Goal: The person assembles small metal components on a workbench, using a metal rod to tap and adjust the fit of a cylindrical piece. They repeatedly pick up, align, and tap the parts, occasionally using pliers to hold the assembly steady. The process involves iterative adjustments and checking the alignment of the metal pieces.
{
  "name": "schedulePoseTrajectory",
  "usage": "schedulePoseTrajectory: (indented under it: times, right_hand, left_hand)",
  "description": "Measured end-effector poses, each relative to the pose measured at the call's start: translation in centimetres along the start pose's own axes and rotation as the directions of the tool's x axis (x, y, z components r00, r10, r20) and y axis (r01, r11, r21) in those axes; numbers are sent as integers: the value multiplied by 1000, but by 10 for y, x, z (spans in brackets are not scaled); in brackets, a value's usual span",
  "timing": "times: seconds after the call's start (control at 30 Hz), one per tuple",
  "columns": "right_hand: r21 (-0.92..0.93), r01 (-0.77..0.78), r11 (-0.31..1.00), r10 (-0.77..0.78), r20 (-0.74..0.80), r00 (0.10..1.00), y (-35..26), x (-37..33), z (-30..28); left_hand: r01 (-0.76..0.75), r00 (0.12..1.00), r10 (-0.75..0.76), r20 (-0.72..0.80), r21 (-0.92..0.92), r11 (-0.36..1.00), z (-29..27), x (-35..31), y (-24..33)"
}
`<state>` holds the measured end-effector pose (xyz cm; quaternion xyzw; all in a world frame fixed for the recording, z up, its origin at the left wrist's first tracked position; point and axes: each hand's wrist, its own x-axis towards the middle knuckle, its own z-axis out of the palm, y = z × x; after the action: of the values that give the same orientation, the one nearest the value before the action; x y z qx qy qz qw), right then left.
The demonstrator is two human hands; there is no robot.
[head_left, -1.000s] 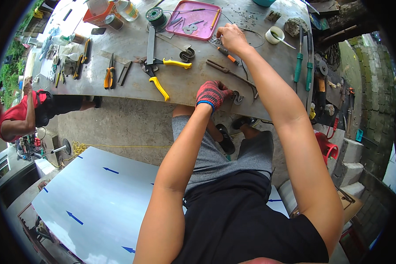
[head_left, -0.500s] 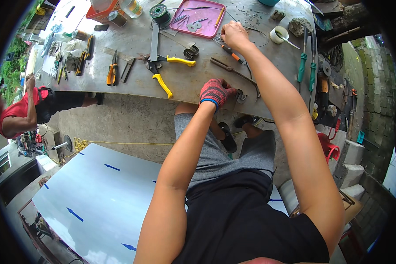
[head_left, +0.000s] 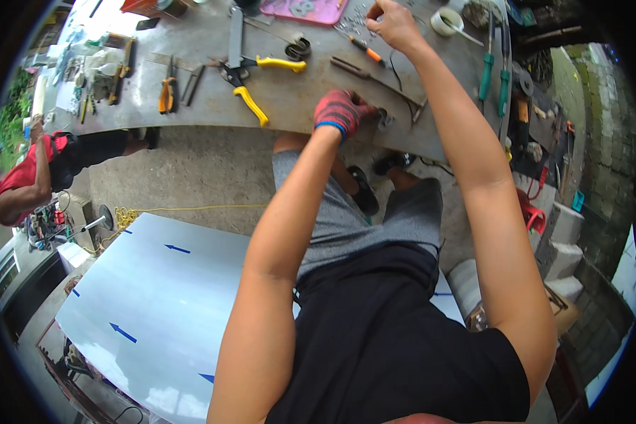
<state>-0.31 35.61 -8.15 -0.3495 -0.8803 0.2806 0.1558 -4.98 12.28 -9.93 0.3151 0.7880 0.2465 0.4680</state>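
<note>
Right hand (head_left: 396, 28) shifted toward white cup (head_left: 437, 25), arm (head_left: 473, 155) outstretched.

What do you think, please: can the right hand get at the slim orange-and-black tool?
Probably yes: the bare right hand is close to the slim orange-and-black tool, and nothing appears to cover it.

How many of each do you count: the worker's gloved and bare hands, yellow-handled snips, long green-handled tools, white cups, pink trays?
Gloved left hand: 1
Bare right hand: 1
Yellow-handled snips: 1
Long green-handled tools: 2
White cup: 1
Pink tray: 1
Total: 7
</note>
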Motion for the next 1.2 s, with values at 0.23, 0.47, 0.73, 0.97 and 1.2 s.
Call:
schedulePoseTrajectory:
  times: [0.23,0.47,0.73,0.97,1.2]
  right_hand:
    - [234,-96,967,95,17,995,-27,-112,-52]
    - [227,-43,973,57,-53,997,-36,-205,-28]
    - [97,63,993,-48,-149,988,-33,-213,-6]
    - [86,43,995,-31,-133,991,-35,-210,0]
    - [92,20,996,-7,-137,991,-35,-210,0]
  left_hand:
    - [63,996,-63,69,0,998,-5,-1,4]
    - [87,993,-88,72,25,996,-6,5,2]
    - [94,993,-99,68,72,993,-8,8,4]
    - [70,996,-75,57,79,994,-5,10,1]
    - [36,997,-38,62,38,999,-6,7,1]
